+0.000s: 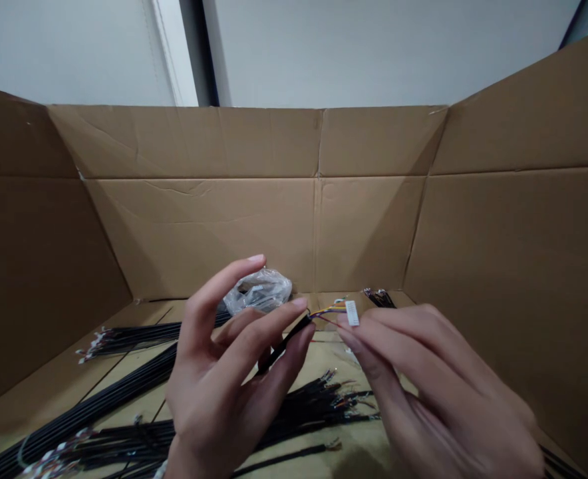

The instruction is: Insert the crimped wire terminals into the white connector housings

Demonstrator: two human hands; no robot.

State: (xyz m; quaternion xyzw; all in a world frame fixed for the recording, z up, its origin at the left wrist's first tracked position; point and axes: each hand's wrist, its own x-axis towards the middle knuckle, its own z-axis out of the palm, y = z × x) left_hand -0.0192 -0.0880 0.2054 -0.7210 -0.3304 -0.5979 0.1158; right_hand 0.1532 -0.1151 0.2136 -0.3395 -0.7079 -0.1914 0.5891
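Note:
My left hand (234, 359) pinches a black cable (285, 342) between thumb and fingers near its stripped end, the index finger raised. Thin coloured wires (328, 309), yellow, red and dark among them, fan out of the sheath towards the right. At their far side is a small white connector (352, 313), with several of the wires running up to it. My right hand (424, 372) is closed at the connector, thumb and fingertips together by its lower edge and a red wire. Whether every wire sits in the connector is too small to tell.
Bundles of black cables (318, 406) with bare wire ends lie under my hands, and more cables (139, 336) lie at left. A clear plastic bag (267, 289) stands near the back. Tall cardboard walls (234, 233) enclose the surface on three sides. Other cable ends (380, 297) show behind my right hand.

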